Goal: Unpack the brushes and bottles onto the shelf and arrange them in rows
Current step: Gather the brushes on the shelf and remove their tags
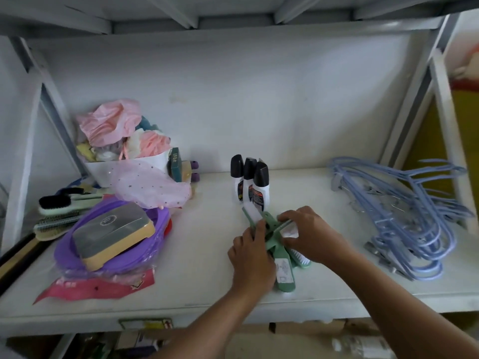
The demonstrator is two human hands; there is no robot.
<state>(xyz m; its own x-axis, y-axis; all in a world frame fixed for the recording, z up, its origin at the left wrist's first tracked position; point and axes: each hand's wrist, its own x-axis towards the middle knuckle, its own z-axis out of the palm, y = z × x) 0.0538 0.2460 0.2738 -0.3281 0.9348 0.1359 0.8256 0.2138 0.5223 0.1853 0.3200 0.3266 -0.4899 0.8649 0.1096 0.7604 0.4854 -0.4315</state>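
Note:
Three white bottles (251,183) with black caps stand close together at the middle of the white shelf (202,257). Just in front of them lies a bundle of green brushes (281,265) with white bristles and paper labels, their handles fanned out. My left hand (251,257) grips the bundle from the left side. My right hand (308,234) holds the upper handles from the right, fingers curled over them. Parts of the brushes are hidden under both hands.
A purple basin stack (103,255) with a beige-and-grey box (112,233) sits at left, other brushes (55,213) behind it. A white tub (129,167) of pink sponges stands at back left. Blue hangers (404,216) lie at right.

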